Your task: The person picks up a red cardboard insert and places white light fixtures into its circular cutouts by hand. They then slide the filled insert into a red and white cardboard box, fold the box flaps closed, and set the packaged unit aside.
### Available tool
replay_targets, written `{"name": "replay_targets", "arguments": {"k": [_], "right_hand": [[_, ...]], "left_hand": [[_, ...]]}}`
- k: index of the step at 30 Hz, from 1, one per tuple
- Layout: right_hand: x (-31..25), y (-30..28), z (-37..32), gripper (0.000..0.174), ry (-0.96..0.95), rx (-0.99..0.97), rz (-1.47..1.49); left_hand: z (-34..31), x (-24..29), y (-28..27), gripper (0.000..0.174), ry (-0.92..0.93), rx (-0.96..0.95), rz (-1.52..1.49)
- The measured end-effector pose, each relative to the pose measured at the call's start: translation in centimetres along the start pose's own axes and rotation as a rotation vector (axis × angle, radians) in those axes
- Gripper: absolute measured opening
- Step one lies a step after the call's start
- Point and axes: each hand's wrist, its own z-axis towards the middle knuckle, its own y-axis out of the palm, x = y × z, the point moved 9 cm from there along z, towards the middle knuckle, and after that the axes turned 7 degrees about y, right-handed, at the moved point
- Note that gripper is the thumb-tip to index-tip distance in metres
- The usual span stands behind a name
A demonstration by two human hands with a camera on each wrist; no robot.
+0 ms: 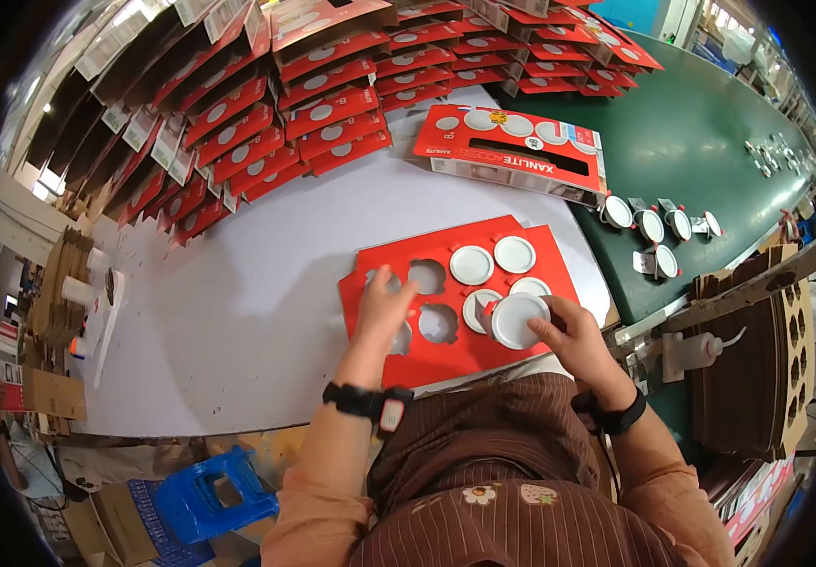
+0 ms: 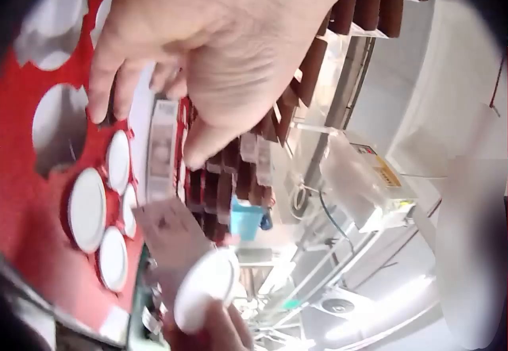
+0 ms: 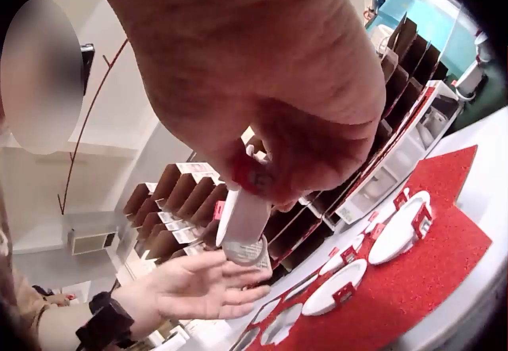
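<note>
My right hand (image 1: 578, 345) pinches a round white spotlight (image 1: 519, 321) by its edge, above the right part of a red card insert (image 1: 446, 364). A pale flap (image 2: 171, 232) sticks out beside this spotlight in the left wrist view. Several like it sit in the insert's round cutouts, one of them a spotlight (image 1: 471, 265) in the back row. Over the left cutouts my left hand (image 1: 384, 307) hovers with nothing in it. Its fingers (image 3: 230, 295) are extended, palm showing, in the right wrist view. Bare cutouts, such as this cutout (image 1: 438, 324), show the pale tabletop through them.
A red printed box (image 1: 512, 151) lies behind the insert. Stacked red cartons (image 1: 323, 123) rise at the back. More spotlights (image 1: 651, 225) lie on the green table (image 1: 710, 123) at right. A squeeze bottle (image 1: 696, 352) and brown cardboard (image 1: 739, 378) are at front right; a blue stool (image 1: 214, 496) stands below left.
</note>
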Motion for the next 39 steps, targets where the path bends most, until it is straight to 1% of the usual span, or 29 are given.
{"name": "replay_targets", "arguments": {"k": [1,3,4,6,7,9,10,13,15,17,18,20,21,23,25,26,28,29,30,31,32,33,35,36,37,38,39], "right_hand": [[-0.3,0.2,0.4,0.028,-0.006,-0.002,0.002],[-0.2,0.5,1.3,0.030,0.060,-0.016,0.038],[0.2,0.8,1.9,0.032,0.037,-0.007,0.029],[-0.5,1.2,2.8,0.033,0.042,0.003,0.001],[-0.8,1.4,3.2,0.034,0.050,0.011,-0.026],[-0.5,2.1,4.1,0.036,0.094,0.004,-0.035],[-1.2,2.4,4.4,0.037,0.092,0.005,-0.083],[-1.4,3.5,5.2,0.038,0.054,0.037,-0.159],[-1.8,4.3,5.4,0.037,0.069,0.032,-0.337],[-1.3,5.1,5.6,0.034,0.076,0.028,-0.356],[-1.4,5.2,5.7,0.034,0.056,0.044,-0.363],[-1.7,5.6,5.7,0.033,0.040,0.058,-0.370],[-2.0,5.6,5.6,0.032,0.029,0.068,-0.368],[-2.2,5.8,5.5,0.031,0.017,0.078,-0.370],[-3.1,5.2,5.1,0.031,-0.095,0.219,-0.360],[-2.8,5.4,5.1,0.031,-0.095,0.217,-0.361],[-3.0,5.9,4.7,0.031,-0.181,0.244,-0.430],[-3.0,6.1,4.4,0.031,-0.181,0.243,-0.430],[-2.3,6.5,4.4,0.031,-0.101,0.189,-0.396],[-1.5,6.9,4.4,0.032,-0.022,0.135,-0.361],[-1.4,7.0,4.4,0.032,-0.021,0.134,-0.360],[-0.9,7.0,4.5,0.030,0.015,0.121,-0.314],[-0.5,7.0,4.4,0.029,0.056,0.109,-0.266],[-1.3,7.3,4.4,0.026,-0.009,0.082,-0.391],[-2.2,7.5,4.4,0.024,-0.075,0.054,-0.516],[-2.7,7.1,4.5,0.024,-0.074,0.055,-0.515],[-3.1,7.3,4.6,0.023,-0.084,0.008,-0.647]], "left_hand": [[0.7,-0.1,-0.4,0.061,0.004,0.006,0.001],[0.7,-2.7,0.1,0.039,-0.354,-0.061,-0.255],[0.9,-2.6,0.1,0.039,-0.351,-0.060,-0.256],[0.1,-2.3,0.9,0.023,-0.430,-0.190,-0.119],[-0.4,-2.3,1.0,0.023,-0.438,-0.191,-0.117],[-1.7,-1.9,2.2,0.021,-0.353,-0.277,-0.166],[-2.4,-1.8,2.6,0.018,-0.336,-0.255,-0.237],[-4.6,-1.7,3.1,0.015,-0.338,-0.241,-0.272],[-5.7,-1.4,3.2,0.018,-0.361,-0.225,-0.307],[-6.3,-1.4,2.9,0.032,-0.342,-0.171,-0.307],[-6.6,-1.4,2.9,0.032,-0.346,-0.169,-0.308],[-6.9,-1.2,2.8,0.051,-0.324,-0.169,-0.324],[-7.0,-1.2,2.8,0.051,-0.327,-0.169,-0.324],[-7.2,-1.2,2.8,0.060,-0.329,-0.169,-0.339],[-7.3,-1.3,2.9,0.060,-0.329,-0.173,-0.350],[-7.4,-1.3,2.9,0.061,-0.327,-0.177,-0.358],[-7.5,-1.2,2.9,0.061,-0.329,-0.183,-0.364],[-7.6,-1.1,3.0,0.061,-0.329,-0.190,-0.369],[-7.7,-1.0,3.1,0.061,-0.330,-0.189,-0.369],[-7.7,-0.9,3.1,0.055,-0.327,-0.172,-0.363],[-7.8,-0.9,3.0,0.048,-0.325,-0.156,-0.356],[-7.7,-1.2,2.9,0.048,-0.327,-0.156,-0.355],[-7.7,-1.6,3.3,0.045,-0.324,-0.252,-0.363],[-7.8,-1.5,3.3,0.045,-0.326,-0.254,-0.361],[-7.9,-1.4,3.4,0.032,-0.343,-0.272,-0.369],[-8.1,-1.2,3.5,0.021,-0.360,-0.290,-0.377],[-8.0,-1.3,3.5,0.021,-0.360,-0.291,-0.376]]}}
